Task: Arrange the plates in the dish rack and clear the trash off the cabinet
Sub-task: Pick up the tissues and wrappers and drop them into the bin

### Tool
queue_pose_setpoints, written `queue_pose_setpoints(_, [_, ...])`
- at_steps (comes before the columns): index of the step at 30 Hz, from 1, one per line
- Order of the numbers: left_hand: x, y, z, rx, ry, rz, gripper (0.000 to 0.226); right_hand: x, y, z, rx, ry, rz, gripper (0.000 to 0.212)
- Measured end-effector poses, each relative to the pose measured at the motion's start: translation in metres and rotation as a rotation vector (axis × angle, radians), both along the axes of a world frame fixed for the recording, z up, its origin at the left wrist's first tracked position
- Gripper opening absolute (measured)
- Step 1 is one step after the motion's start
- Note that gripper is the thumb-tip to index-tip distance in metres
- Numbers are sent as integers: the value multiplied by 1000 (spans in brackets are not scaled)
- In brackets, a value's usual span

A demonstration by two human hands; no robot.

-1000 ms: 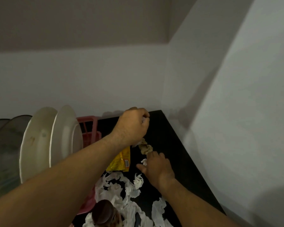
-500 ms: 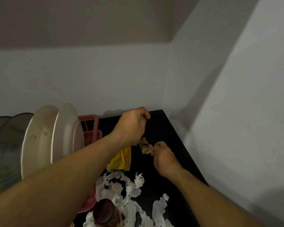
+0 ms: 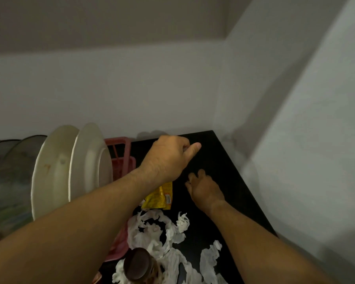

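On my feed, the left hand (image 3: 165, 158) and right hand (image 3: 205, 190) are bare, forearms unsleeved throughout.

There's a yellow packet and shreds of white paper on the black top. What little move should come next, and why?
Probably the right hand, open, should slide left and pinch the yellow packet: it lies closest, just beside that hand on the black cabinet top. The left hand is curled in a fist, so seems occupied. The white paper shreds can follow.
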State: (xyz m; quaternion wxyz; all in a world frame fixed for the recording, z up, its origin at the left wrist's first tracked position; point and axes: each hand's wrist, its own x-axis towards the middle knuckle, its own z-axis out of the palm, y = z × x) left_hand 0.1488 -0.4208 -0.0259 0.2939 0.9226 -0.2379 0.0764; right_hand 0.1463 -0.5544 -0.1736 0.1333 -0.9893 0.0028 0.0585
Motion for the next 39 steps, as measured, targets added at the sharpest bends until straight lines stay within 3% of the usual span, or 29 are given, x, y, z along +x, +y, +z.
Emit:
queue_pose_setpoints(6, [-8,-1,2,-145,63,45,40,-7,-12,27,259,84,-180,29])
queue_pose_setpoints(9, [-17,6,16,-144,171,44,32,-25,-17,49,447,-20,-288,26])
queue_pose_setpoints(12, [-30,17,34,-123,439,-40,58,-49,-13,73,565,-135,-297,22])
queue_pose_setpoints(16, [-55,36,55,12,455,-67,90,-83,4,105,706,-235,-317,16])
queue_pose_setpoints(18, [-69,48,61,10,415,-82,84,-102,15,119,708,-275,-301,11])
queue_pose_setpoints(22, [-98,81,68,-87,273,-136,49,-142,46,142,654,-321,-283,10])
queue_pose_setpoints(24, [-121,110,70,-148,222,-190,34,-168,73,151,593,-361,-289,23])
queue_pose_setpoints(29, [-179,186,64,-315,133,-206,24,-234,157,159,494,-446,-346,64])
queue_pose_setpoints(33, [-215,236,54,-273,152,-232,24,-278,221,152,576,-427,-364,63])
queue_pose_setpoints(35, [-230,256,50,-275,287,-307,11,-297,247,146,555,-416,-366,57])
queue_pose_setpoints(36, [-237,266,48,-279,361,-351,12,-306,257,142,529,-415,-359,55])
queue_pose_setpoints(39, [-253,291,37,-173,424,-417,49,-332,278,133,462,-383,-338,49])
